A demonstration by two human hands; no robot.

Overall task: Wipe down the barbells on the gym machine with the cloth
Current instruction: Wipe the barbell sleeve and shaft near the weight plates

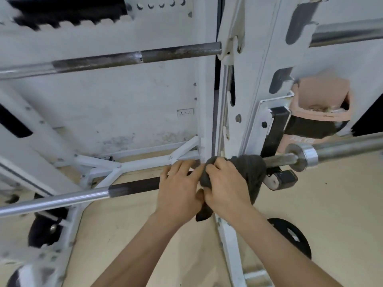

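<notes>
Right hand (226, 183) around cloth (250, 168) on barbell (132, 188)

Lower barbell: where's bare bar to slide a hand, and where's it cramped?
Free: the lower barbell left of the left hand, and its sleeve beyond the collar. Crowded: where the right hand grips the cloth beside the white upright.
</notes>
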